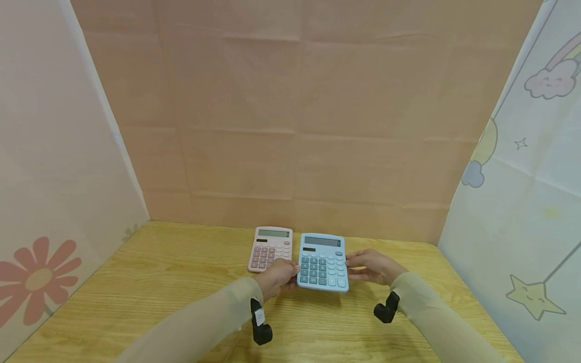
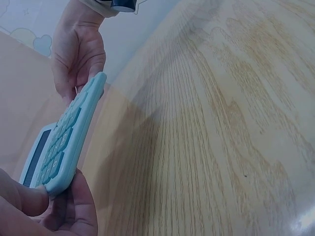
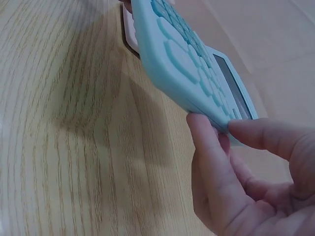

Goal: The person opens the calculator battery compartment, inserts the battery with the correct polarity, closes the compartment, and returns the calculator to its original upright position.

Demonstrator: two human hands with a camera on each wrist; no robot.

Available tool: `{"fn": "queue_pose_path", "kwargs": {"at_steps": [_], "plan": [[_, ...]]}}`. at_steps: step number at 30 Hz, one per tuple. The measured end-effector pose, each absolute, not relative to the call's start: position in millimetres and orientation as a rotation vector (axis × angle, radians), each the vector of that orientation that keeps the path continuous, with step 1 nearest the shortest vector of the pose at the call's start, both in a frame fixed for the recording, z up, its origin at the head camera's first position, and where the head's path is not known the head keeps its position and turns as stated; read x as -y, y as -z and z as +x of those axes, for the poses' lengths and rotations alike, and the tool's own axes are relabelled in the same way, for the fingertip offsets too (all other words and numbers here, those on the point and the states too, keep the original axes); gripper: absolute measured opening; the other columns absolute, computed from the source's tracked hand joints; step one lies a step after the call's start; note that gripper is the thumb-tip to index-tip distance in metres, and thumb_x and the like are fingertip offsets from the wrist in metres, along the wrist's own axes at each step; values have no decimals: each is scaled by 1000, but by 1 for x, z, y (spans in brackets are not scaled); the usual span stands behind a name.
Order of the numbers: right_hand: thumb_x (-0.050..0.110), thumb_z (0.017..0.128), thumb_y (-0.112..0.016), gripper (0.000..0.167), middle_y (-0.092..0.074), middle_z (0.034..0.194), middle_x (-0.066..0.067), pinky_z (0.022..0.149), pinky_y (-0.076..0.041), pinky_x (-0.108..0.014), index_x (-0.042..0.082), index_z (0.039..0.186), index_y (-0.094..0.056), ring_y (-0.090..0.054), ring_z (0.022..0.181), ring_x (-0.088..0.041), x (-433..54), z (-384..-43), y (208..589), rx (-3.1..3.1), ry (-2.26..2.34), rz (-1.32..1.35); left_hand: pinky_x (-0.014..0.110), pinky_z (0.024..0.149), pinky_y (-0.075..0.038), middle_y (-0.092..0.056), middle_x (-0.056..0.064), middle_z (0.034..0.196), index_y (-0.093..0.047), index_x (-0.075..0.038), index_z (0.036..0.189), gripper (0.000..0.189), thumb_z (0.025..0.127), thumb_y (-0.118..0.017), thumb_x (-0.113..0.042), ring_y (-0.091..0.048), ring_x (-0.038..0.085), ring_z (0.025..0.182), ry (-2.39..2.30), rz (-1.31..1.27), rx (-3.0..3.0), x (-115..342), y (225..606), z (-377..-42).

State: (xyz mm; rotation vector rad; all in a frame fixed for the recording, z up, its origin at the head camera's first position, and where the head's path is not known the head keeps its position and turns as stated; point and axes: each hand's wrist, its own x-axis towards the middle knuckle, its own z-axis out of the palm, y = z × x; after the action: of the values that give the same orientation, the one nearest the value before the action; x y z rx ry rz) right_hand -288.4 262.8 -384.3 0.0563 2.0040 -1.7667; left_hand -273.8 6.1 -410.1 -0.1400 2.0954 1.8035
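Observation:
A light blue calculator is held tilted above the wooden table, its keys and screen facing up toward the head camera. My left hand pinches its left edge, the thumb on top and the fingers underneath, as the left wrist view shows of the calculator. At the opposite edge my right hand holds it between thumb and fingertips; in the right wrist view the thumb touches the side. A pink calculator lies on the table just left of the blue one, its lower right corner partly hidden by my left hand.
The wooden table ends at an orange-brown backdrop behind the calculators. Pale printed sheets stand at the left and right. Each wrist wears a black camera mount.

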Motion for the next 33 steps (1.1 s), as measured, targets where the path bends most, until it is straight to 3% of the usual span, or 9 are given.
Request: {"fn": "queue_pose_path", "kwargs": {"at_steps": [4,9,18,25,33], "plan": [[4,95,-57,40,-64,102,-15,85,-58,-32,-17,128,-47,-67,88,-19,-264,-288,385,-2025,1700,-4,27,68,-55,-65,11,91,-59,6,112,22,101,-47,-8,-58,15,75,-1803,-134,-2097,-6,410,-274],[7,97,-54,33,-65,100,-16,84,-58,-34,-16,120,-53,-69,87,-21,-265,-288,385,-2002,1651,-44,26,67,-54,-65,10,90,-60,6,112,22,101,-47,-8,-58,15,74,-1808,-137,-2086,-6,410,-274],[1,95,-52,36,-67,100,-15,83,-58,-32,-19,125,-46,-69,89,-22,-266,-289,381,-1934,1631,-98,28,70,-55,-64,9,89,-60,6,112,22,101,-47,-8,-58,16,75,-1798,-148,-2095,-6,409,-274],[-2,95,-51,46,-67,103,-16,82,-58,-32,-20,134,-36,-70,90,-22,-266,-290,380,-1874,1661,-87,22,61,-48,-61,7,85,-61,4,110,21,101,-47,-9,-54,15,71,-1794,-131,-2106,-6,409,-273],[1,95,-52,41,-68,99,-18,78,-59,-30,-20,128,-42,-71,85,-22,-266,-288,382,-1883,1651,-59,22,60,-48,-59,7,83,-60,5,111,20,101,-48,-8,-54,15,71,-1791,-152,-2111,-6,409,-272]]}}
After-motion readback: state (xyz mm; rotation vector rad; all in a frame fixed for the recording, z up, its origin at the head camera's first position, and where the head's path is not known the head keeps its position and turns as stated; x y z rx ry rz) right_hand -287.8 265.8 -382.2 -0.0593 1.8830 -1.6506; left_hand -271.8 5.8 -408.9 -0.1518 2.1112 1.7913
